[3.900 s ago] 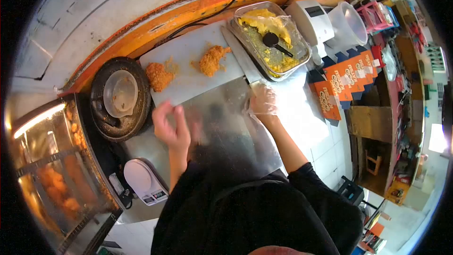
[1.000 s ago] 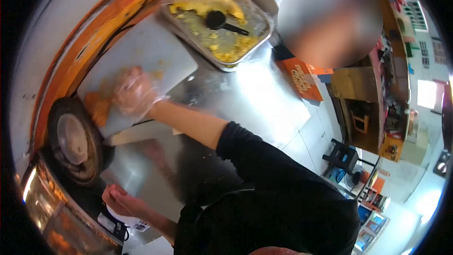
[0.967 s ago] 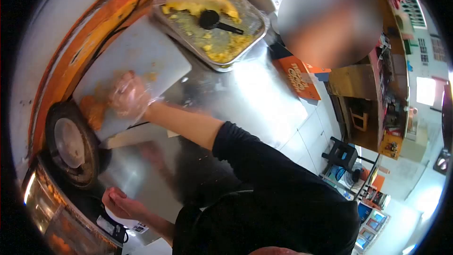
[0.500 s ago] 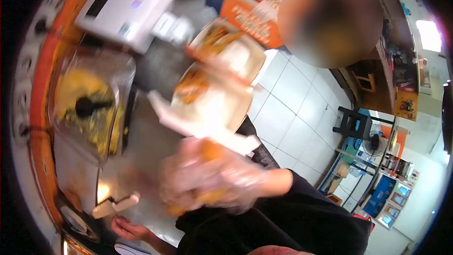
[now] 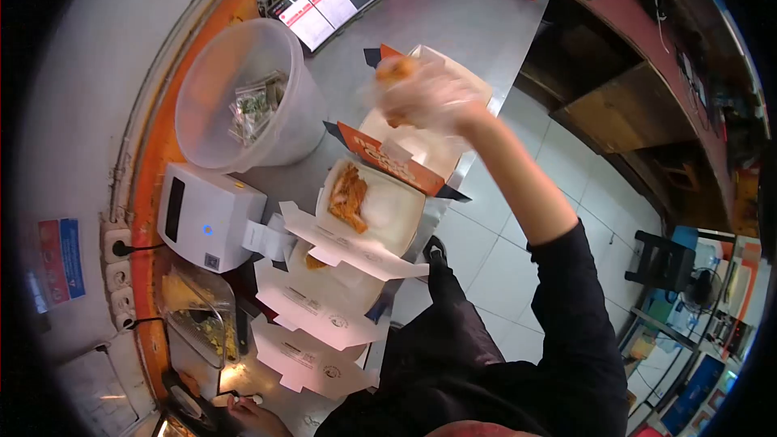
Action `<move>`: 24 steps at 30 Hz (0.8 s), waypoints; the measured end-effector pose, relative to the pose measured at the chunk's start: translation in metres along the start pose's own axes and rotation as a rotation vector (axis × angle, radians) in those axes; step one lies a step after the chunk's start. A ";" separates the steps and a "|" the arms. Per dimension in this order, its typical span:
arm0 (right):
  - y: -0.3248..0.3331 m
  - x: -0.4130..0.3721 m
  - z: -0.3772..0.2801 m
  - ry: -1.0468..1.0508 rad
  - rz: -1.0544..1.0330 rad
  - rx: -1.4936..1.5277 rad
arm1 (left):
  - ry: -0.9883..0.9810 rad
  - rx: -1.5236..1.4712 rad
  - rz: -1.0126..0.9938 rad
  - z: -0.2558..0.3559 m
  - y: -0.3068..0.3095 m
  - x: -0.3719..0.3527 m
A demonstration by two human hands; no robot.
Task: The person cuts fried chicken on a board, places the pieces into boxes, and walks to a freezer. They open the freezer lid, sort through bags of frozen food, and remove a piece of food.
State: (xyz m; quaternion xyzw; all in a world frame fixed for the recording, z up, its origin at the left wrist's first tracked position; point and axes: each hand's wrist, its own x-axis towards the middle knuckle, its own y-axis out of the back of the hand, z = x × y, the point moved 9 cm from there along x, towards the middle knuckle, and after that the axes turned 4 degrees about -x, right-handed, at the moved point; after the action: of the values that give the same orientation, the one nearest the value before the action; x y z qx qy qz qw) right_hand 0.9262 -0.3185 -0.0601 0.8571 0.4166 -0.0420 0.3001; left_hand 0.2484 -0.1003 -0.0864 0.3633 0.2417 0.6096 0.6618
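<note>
My right hand [image 5: 429,101], in a clear plastic glove and blurred by motion, is closed on a piece of fried chicken [image 5: 394,70] above the farthest open takeaway box [image 5: 469,77]. More brown food shows just beneath the hand. Another open box [image 5: 396,214], nearer to me, contains a fried chicken piece [image 5: 349,198] at its left side. A third box [image 5: 348,283] is partly covered by raised white flaps. My bare left hand [image 5: 252,417] is low at the left with curled fingers, by a small pale and dark object [image 5: 227,399] that I cannot make out.
A white label printer [image 5: 206,218] stands left of the boxes, below a clear tub [image 5: 243,97] of small packets. A tablet [image 5: 324,6] is at the back. A clear container [image 5: 198,316] of yellow food sits near the wall. Tiled floor [image 5: 502,235] lies right of the metal counter.
My gloved right hand has moved from close to my body out over the farthest box, carrying chicken. The view has swung, bringing the tub and tablet into sight. My left hand stays low at the left.
</note>
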 end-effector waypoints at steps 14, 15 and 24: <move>-0.015 0.042 0.045 0.191 0.002 -0.307 | -0.008 -0.078 0.200 -0.057 0.055 -0.043; -0.005 0.027 0.037 0.175 0.049 -0.133 | 0.009 -0.085 0.225 -0.067 0.066 -0.049; -0.282 -0.295 -0.082 0.042 0.379 -0.562 | -0.169 -0.206 0.396 -0.204 0.141 -0.080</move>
State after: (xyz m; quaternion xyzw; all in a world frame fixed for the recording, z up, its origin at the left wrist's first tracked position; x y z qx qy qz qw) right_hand 0.5114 -0.3433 -0.0337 0.8038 0.2511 0.1485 0.5184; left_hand -0.0074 -0.1419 -0.1135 0.3837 0.0460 0.7165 0.5809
